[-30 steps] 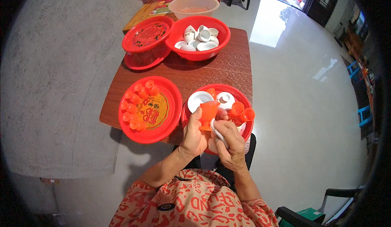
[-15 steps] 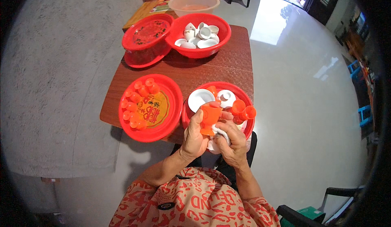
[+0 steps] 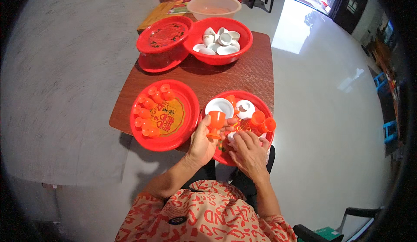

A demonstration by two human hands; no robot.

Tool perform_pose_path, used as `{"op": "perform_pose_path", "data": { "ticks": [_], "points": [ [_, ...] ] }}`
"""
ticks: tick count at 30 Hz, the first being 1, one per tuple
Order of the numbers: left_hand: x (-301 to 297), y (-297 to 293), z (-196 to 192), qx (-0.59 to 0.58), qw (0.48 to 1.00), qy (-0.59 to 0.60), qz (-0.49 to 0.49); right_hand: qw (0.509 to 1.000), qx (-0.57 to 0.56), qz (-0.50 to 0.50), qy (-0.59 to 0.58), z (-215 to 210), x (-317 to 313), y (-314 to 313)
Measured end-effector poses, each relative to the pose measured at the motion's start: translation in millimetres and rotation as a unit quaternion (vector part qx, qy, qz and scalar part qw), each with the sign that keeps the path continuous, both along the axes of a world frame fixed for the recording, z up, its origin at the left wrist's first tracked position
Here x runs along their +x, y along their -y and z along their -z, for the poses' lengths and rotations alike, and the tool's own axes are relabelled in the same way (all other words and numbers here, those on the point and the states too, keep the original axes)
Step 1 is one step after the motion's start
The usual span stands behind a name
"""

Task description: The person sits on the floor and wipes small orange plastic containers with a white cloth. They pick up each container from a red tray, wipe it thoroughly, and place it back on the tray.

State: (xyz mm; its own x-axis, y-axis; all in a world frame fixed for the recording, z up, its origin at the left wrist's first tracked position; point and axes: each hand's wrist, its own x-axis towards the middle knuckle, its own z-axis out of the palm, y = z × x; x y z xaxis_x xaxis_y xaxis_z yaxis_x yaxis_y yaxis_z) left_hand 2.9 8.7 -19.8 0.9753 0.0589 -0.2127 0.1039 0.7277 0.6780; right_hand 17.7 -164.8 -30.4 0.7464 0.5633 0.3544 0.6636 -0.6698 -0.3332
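Over near right tray (image 3: 260, 101) | left hand (image 3: 200, 143) grip holds orange cup (image 3: 216, 124) upright | right hand (image 3: 248, 150) fingers curled on small white piece, grip unclear | worktop (image 3: 256, 72)

A red basin (image 3: 217, 53) of white cups sits at upper centre, a lidded red container (image 3: 161, 42) just left, on a brown table (image 3: 256, 75).
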Motion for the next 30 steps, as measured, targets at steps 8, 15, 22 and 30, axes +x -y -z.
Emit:
{"op": "perform_pose_path", "data": {
  "ticks": [8,15,22,30],
  "points": [
    [-10,21,13,-0.041,0.999,-0.024,0.007,0.978,0.153,-0.062,0.129,-37,12,-17],
    [-28,-2,-7,0.064,0.995,0.009,0.073,0.966,0.239,-0.091,0.045,-21,14,-41],
    [-77,-64,-24,0.533,0.813,0.069,-0.224,0.946,0.281,-0.126,-0.1,-37,1,-81],
    [-104,-112,-8,0.735,0.618,0.027,-0.277,0.944,0.229,-0.189,-0.143,0,-15,-150]
  ]
}}
